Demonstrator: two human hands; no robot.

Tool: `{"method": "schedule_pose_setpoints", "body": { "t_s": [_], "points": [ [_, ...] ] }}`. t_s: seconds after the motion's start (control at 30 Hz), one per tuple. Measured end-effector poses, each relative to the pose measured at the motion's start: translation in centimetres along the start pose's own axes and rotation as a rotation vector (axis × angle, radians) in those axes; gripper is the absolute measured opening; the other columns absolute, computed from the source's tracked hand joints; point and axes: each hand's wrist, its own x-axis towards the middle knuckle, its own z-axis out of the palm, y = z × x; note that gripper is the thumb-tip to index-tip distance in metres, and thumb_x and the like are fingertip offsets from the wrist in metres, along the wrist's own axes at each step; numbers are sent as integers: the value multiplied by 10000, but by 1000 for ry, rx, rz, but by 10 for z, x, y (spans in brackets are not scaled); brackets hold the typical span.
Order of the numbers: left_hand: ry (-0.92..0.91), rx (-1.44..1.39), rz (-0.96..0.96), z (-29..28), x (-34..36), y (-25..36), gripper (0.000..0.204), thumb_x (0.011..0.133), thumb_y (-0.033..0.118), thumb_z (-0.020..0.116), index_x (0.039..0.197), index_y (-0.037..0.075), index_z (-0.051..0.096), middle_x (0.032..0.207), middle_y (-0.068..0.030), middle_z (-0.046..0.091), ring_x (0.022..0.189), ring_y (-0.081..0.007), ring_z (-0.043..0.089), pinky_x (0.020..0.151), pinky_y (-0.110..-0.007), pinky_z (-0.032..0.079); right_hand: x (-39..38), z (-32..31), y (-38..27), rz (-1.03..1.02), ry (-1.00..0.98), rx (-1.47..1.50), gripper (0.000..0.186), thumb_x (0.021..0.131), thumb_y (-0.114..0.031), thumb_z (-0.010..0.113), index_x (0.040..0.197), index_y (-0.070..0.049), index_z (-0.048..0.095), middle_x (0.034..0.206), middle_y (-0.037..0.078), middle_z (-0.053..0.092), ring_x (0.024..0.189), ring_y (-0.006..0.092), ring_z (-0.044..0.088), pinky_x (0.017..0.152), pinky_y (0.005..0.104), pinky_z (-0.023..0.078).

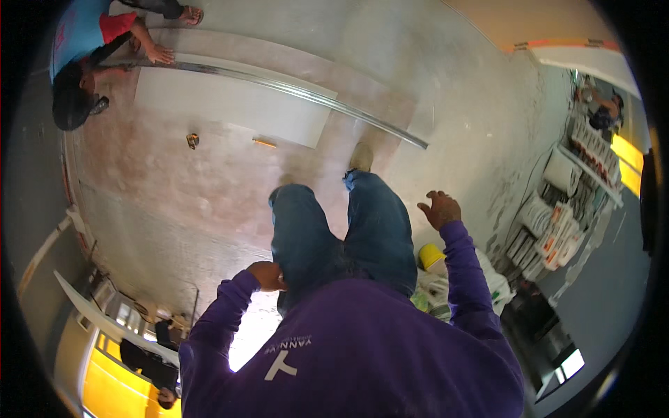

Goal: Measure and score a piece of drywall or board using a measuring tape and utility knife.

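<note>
One long silver metal strip (pixel 293 90) lies across a white panel (pixel 230 104) on the floor (pixel 174 181), close to the panel's far long edge, its right end running out past the panel's right edge. A co-worker's hand (pixel 162 54) is down at the strip's left part. Just off the panel's near long edge, toward the near right corner, is a small orange tool (pixel 265 142); farther left along that edge sits a yellow and black tape measure (pixel 192 141). The right hand (pixel 440 209) hangs in the air, apart from the strip, its grip wide, fingers loosely curved. The left hand (pixel 267 276) is at the left thigh of the blue jeans (pixel 303 223), its fingers partly hidden, so I cannot tell its grip. A yellow rounded object (pixel 431 256) is near the right forearm (pixel 458 244).
</note>
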Motion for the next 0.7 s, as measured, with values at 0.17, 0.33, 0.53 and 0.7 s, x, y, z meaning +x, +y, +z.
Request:
{"method": "schedule_pose_setpoints", "body": {
  "t_s": [0.17, 0.33, 0.53, 0.7],
  "points": [
    [509, -446, 136, -24, 112, -57, 314, 860, 413, 651, 938, 110, 664, 830, -96, 681, 766, -271, 653, 721, -371, 507, 112, -11, -50, -168, 50, 332, 366, 886, -383, 619, 1070, -67, 635, 1023, 134, 656, 863, 287, 651, 759, 386, 520],
    [961, -443, -63, -85, 319, -170, 378, 864, 363, 632, 1132, 97, 616, 1168, -149, 626, 1107, -338, 567, 954, -431, 447, 299, 100, -113, -298, -159, 280, 360, 864, -342, 625, 1072, -49, 639, 1065, 155, 649, 1001, 294, 624, 856, 386, 496],
    [930, -327, -343, -167, 502, -247, 843, 817, 453, 650, 1489, 135, 252, 1545, -178, 203, 1436, -365, 149, 1150, -505, 188, 514, 289, -148, -363, -39, -83, 612, 815, -427, 661, 1276, -55, 509, 1253, 183, 524, 1215, 353, 488, 978, 431, 441],
    [951, -211, -393, -191, 567, -291, 1114, 748, 521, 710, 1527, 229, -33, 1570, -188, -100, 1432, -419, -124, 1118, -626, -2, 572, 335, -197, -419, 278, -78, 648, 783, -419, 696, 1285, -62, 493, 1303, 184, 463, 1208, 394, 465, 972, 474, 429]
  ]
}}
